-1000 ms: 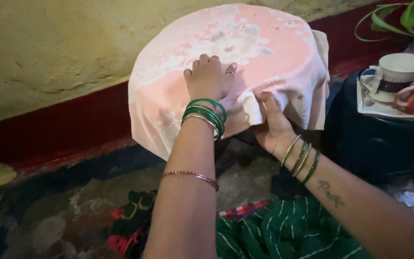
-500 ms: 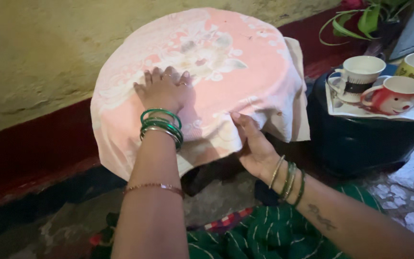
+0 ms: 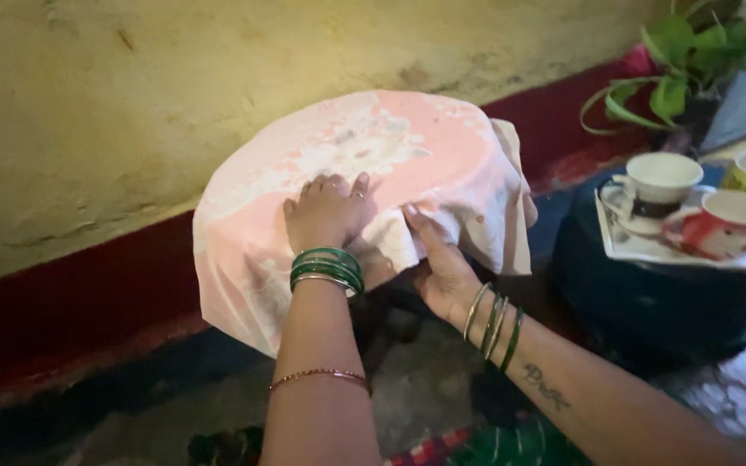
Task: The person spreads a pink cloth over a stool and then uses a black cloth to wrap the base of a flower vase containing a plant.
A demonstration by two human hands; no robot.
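Observation:
A pink cloth with a pale flower print (image 3: 407, 147) is draped over a round, low object against the wall. My left hand (image 3: 325, 211) lies palm down on top of the cloth near its front edge, fingers slightly spread, with green bangles on the wrist. My right hand (image 3: 438, 259) grips the hanging front edge of the cloth from below, thumb on the outside. What lies under the cloth is hidden.
To the right a dark blue tub (image 3: 658, 293) carries a white tray (image 3: 632, 248) with three cups. A potted green plant (image 3: 684, 52) stands behind it. A yellow wall with a red base band (image 3: 62, 302) runs behind. Green striped fabric (image 3: 520, 440) lies at the bottom.
The view has pulled back and tilted, so the cloth sits smaller and more central. My left hand has slid toward the front edge, closer to my right hand, which still holds the cloth's edge.

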